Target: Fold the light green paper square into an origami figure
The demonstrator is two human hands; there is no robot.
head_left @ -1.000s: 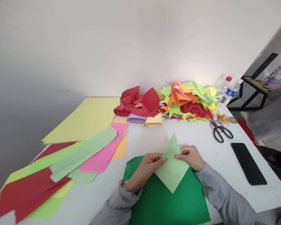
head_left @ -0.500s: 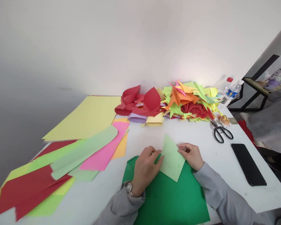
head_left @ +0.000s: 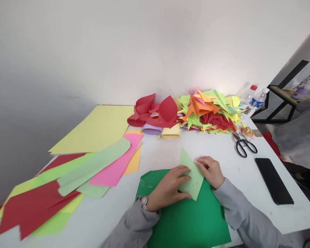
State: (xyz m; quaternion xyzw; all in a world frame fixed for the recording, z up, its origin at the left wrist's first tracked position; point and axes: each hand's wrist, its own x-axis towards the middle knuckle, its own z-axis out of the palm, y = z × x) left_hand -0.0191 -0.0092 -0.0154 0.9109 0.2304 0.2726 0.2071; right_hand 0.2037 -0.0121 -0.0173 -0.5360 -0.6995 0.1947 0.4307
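A folded piece of pale green paper (head_left: 196, 182) lies over a dark green sheet (head_left: 193, 220), its pointed tip reaching past the sheet's far edge. My left hand (head_left: 167, 189), with a watch at the wrist, rests on the left part of the pale paper, fingers spread and stretched out across it. At the paper's right edge, my right hand (head_left: 211, 170) has thumb and forefinger pinched together on the pale paper. The left hand hides part of the paper's left side.
Coloured paper strips (head_left: 41, 199) and a yellow sheet stack (head_left: 93, 131) lie left. Rolled red paper (head_left: 167, 112) and a folded paper pile (head_left: 204, 110) stand against the wall. Scissors (head_left: 244, 146), a black phone (head_left: 274, 181) and bottles (head_left: 255, 102) are right.
My left hand has moved right from the paper's left edge onto its face, its fingers spreading flat. My right hand stays at the right edge, nearly unmoved.
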